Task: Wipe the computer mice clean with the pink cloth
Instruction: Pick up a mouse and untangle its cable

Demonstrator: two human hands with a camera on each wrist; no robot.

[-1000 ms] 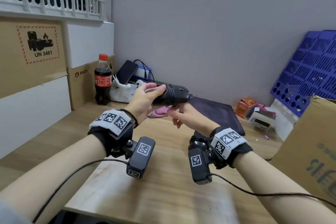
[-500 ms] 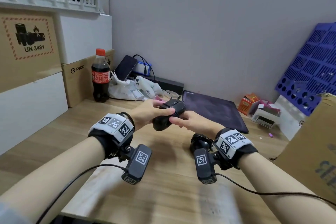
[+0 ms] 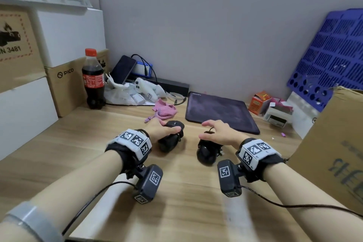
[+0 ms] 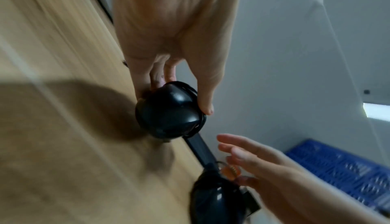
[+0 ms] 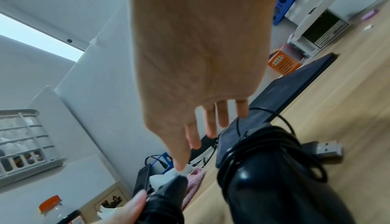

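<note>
Two black computer mice lie on the wooden table, each with its cable wound round it. My left hand (image 3: 167, 128) grips the left mouse (image 3: 169, 141), thumb on one side and fingers on the other; the left wrist view shows this mouse (image 4: 168, 110) resting on the wood. My right hand (image 3: 209, 130) hovers with spread fingers just above the right mouse (image 3: 206, 153) without holding it, as the right wrist view shows over that mouse (image 5: 274, 182). The pink cloth (image 3: 164, 111) lies crumpled on the table behind the left mouse, untouched.
A dark mouse pad (image 3: 220, 111) lies behind the right hand. A cola bottle (image 3: 93, 80), boxes and white controllers (image 3: 145, 89) crowd the back left. A cardboard box (image 3: 337, 143) stands at the right edge, with small cartons (image 3: 259, 102) behind. The right mouse's USB plug (image 5: 325, 149) lies loose.
Both hands held one mouse up in the air; it has come down onto the table. The right hand has let go and moved right, above the second mouse.
</note>
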